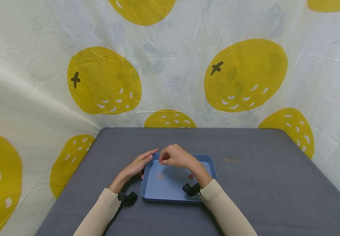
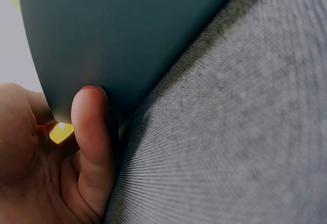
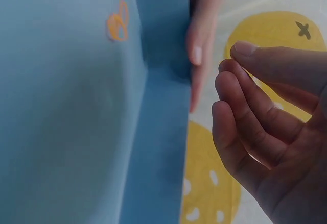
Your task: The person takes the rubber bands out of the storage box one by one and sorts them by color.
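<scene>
A blue rectangular tray (image 1: pixel 170 190) lies on the table in front of me. My left hand (image 1: pixel 137 165) holds its back left corner, with the thumb at the rim; in the left wrist view a bent finger (image 2: pixel 92 127) presses the outer wall. Over the back left of the tray hovers my right hand (image 1: pixel 174 156), fingers curled and thumb tip meeting the index finger. Nothing shows between them in the right wrist view. Thin orange rubber bands (image 3: pixel 117 25) lie on the tray floor near its left side. A small red band-like thing (image 1: pixel 191 176) lies farther right, beside my right forearm.
Two small orange rubber bands (image 1: pixel 231 160) lie on the grey tablecloth (image 1: pixel 276 190) right of the tray. A white curtain (image 1: pixel 173 72) printed with yellow fruit hangs behind and beside the table. Each wrist wears a black camera (image 1: pixel 191 189).
</scene>
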